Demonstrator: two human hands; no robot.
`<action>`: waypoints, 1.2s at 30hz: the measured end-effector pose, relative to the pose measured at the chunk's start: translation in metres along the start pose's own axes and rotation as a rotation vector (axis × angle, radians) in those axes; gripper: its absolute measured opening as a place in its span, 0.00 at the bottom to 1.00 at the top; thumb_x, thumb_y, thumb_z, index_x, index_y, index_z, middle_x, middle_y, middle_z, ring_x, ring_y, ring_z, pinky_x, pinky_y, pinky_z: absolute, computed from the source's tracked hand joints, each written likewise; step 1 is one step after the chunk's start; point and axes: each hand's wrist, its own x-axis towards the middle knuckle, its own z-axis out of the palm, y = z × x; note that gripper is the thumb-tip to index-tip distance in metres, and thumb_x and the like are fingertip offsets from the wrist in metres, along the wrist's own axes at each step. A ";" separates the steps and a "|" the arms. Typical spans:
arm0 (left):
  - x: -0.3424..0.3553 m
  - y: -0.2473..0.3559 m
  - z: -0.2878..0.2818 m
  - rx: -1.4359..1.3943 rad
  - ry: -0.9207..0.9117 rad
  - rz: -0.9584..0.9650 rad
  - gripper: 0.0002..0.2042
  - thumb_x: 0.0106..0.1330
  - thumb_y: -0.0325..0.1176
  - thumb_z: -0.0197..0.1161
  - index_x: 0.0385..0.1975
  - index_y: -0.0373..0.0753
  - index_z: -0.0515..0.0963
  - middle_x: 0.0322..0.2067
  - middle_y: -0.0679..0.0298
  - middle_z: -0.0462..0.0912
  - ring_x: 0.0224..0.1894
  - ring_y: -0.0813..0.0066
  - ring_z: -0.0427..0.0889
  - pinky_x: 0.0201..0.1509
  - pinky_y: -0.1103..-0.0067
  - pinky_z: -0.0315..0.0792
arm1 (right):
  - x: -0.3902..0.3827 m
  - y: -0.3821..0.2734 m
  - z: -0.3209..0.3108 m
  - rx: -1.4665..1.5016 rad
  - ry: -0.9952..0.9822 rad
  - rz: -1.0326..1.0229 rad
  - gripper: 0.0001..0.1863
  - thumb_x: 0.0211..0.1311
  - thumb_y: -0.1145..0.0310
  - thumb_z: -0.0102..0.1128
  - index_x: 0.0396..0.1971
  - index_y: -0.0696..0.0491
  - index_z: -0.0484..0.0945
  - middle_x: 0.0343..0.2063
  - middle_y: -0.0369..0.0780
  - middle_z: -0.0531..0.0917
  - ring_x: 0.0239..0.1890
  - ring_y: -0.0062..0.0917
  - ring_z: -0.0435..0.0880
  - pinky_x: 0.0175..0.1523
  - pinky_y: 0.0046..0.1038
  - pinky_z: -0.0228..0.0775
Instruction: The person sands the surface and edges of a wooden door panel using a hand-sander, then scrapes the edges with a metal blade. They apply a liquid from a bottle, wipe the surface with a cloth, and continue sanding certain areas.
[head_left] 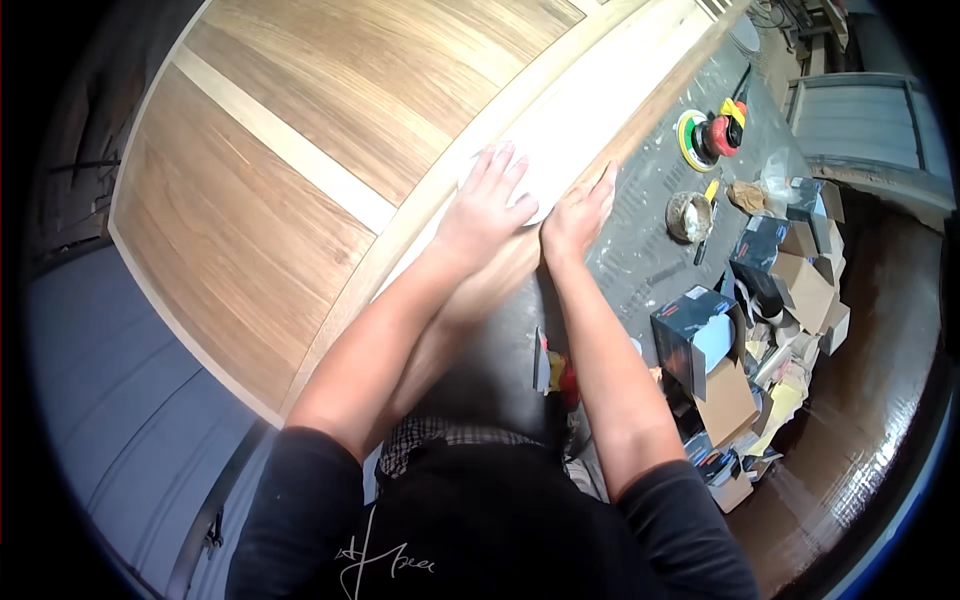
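Observation:
A large wooden panel (pixel 270 195) with brown boards and paler strips slants across the view, its thick edge toward me. My left hand (pixel 485 205) lies flat on the pale border strip, fingers stretched out and thumb apart. A bright white patch (pixel 527 185) shows under and beside its fingers; whether it is a thin sheet or bare lit wood, I cannot tell. Close by on the right, my right hand (pixel 578 220) is closed on the panel's edge, its fingers along the side face. Its palm side is hidden.
On the grey worktable (pixel 650 130) right of the panel lies a red and black disc sander (pixel 715 135). Nearer stands a small round tub (pixel 688 217). Opened dark cardboard boxes (pixel 700 325) and paper scraps crowd the right side. A red and yellow tool (pixel 560 375) sits near my body.

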 end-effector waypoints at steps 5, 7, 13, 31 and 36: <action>0.032 -0.020 0.028 0.077 -0.061 0.047 0.06 0.62 0.33 0.60 0.35 0.39 0.75 0.56 0.46 0.81 0.65 0.43 0.76 0.76 0.51 0.60 | 0.000 0.002 0.006 -0.003 -0.039 -0.021 0.28 0.78 0.65 0.41 0.74 0.51 0.60 0.67 0.59 0.66 0.68 0.56 0.66 0.72 0.48 0.57; 0.037 -0.022 0.037 0.133 -0.134 0.037 0.07 0.62 0.32 0.59 0.36 0.37 0.75 0.53 0.46 0.82 0.62 0.46 0.79 0.77 0.54 0.60 | -0.001 -0.002 0.005 -0.016 -0.075 -0.006 0.28 0.77 0.65 0.41 0.74 0.48 0.60 0.67 0.59 0.65 0.68 0.56 0.65 0.72 0.49 0.56; -0.004 -0.016 0.004 0.035 -0.190 0.088 0.06 0.63 0.28 0.59 0.37 0.35 0.77 0.49 0.46 0.85 0.56 0.49 0.84 0.72 0.55 0.69 | 0.005 0.010 0.002 -0.055 -0.091 0.019 0.32 0.70 0.73 0.49 0.74 0.41 0.63 0.67 0.60 0.64 0.69 0.57 0.64 0.73 0.49 0.55; -0.011 -0.026 0.006 -0.040 -0.205 0.061 0.11 0.63 0.24 0.58 0.44 0.29 0.78 0.50 0.46 0.84 0.59 0.48 0.82 0.74 0.52 0.65 | 0.003 0.014 0.005 -0.087 -0.081 0.021 0.27 0.74 0.67 0.49 0.71 0.37 0.69 0.67 0.63 0.64 0.68 0.59 0.65 0.72 0.50 0.57; 0.025 -0.032 0.023 0.005 -0.164 0.045 0.14 0.63 0.24 0.55 0.47 0.27 0.77 0.51 0.45 0.83 0.58 0.45 0.81 0.74 0.52 0.64 | 0.001 0.007 0.007 -0.085 -0.099 0.012 0.25 0.76 0.65 0.47 0.70 0.38 0.70 0.67 0.62 0.65 0.66 0.59 0.67 0.70 0.49 0.61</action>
